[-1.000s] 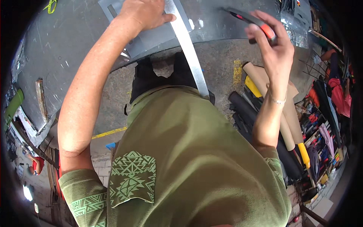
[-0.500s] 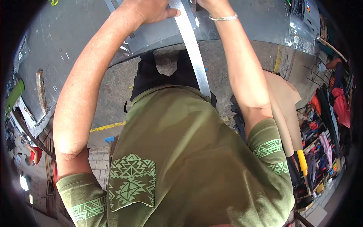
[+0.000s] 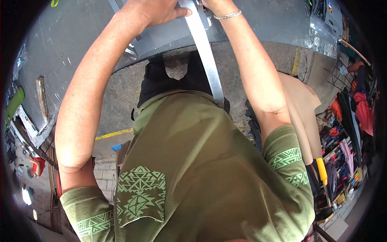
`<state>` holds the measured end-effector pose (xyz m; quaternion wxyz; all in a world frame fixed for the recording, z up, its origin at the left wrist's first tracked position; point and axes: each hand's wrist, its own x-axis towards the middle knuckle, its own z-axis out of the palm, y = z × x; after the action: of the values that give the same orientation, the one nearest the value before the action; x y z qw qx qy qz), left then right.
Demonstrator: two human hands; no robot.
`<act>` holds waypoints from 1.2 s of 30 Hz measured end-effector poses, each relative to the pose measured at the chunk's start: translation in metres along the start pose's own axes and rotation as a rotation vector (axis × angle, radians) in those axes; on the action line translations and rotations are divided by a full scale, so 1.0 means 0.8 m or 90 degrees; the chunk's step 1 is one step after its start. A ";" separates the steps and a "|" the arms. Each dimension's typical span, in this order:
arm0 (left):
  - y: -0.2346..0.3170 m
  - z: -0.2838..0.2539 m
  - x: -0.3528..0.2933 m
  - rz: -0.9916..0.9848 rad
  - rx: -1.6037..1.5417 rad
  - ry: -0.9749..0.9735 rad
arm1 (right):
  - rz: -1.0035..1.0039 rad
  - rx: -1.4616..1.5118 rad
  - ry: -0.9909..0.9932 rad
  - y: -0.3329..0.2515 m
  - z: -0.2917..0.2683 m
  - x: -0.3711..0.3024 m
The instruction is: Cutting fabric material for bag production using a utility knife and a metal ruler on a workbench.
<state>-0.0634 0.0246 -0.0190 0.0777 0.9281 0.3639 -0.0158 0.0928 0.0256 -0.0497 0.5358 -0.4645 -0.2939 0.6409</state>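
Note:
A long metal straightedge (image 3: 204,46) runs from the top of the picture down past the table's near edge to my waist. My left hand (image 3: 155,10) holds it down near its far end, the thumb lying across the strip and the other fingers partly cut off. Just right of the strip is my right hand (image 3: 219,5), its fingers closed and mostly beyond the upper edge. What they grip is too hidden to name. Beneath both hands lies a flat grey sheet (image 3: 163,37).
The dark grey tabletop (image 3: 86,44) spans the far side. On its left lies a rough wooden stick (image 3: 42,99). Clear plastic wrap (image 3: 320,34) covers its right corner. Tan sheet material (image 3: 300,97) hangs at my right, by a crowded heap of cloth and tools (image 3: 342,149).
My right hand and forearm have shifted slightly left, closer to the straightedge. The left hand keeps its hold, and the straightedge stays almost the same against the sheet.

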 end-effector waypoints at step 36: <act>0.009 -0.022 0.006 -0.040 0.007 -0.150 | -0.566 -0.370 0.076 0.026 0.003 0.005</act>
<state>-0.0556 0.0250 -0.0008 0.1146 0.9082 0.3813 -0.1290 0.0823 0.0247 -0.0682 0.6205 -0.4600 -0.5970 0.2165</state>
